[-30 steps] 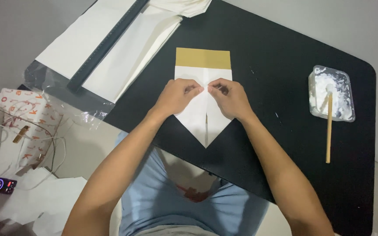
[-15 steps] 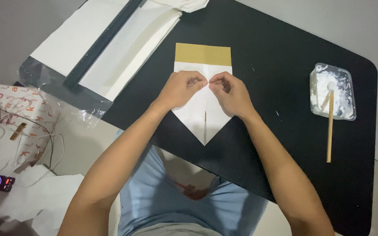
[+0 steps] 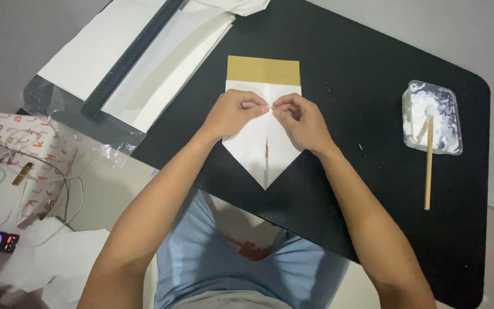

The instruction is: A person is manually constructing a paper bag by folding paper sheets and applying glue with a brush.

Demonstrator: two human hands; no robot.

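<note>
At the far left, beside the black table [image 3: 373,189], lies a flat package [image 3: 30,151] wrapped in white paper with red and orange letter-like marks; it is rectangular and tilted, and thin white cables cross over it. Below it, near the bottom left corner, there is a small dark device with a lit screen [image 3: 1,241], which shows a round coloured ring and a little red and blue glow. Under the white sheets at the upper left lies a clear plastic bag [image 3: 52,103], crumpled at its edge. On the right side of the table stands a clear plastic tray [image 3: 413,114], rectangular with rounded corners, which holds white paste.
</note>
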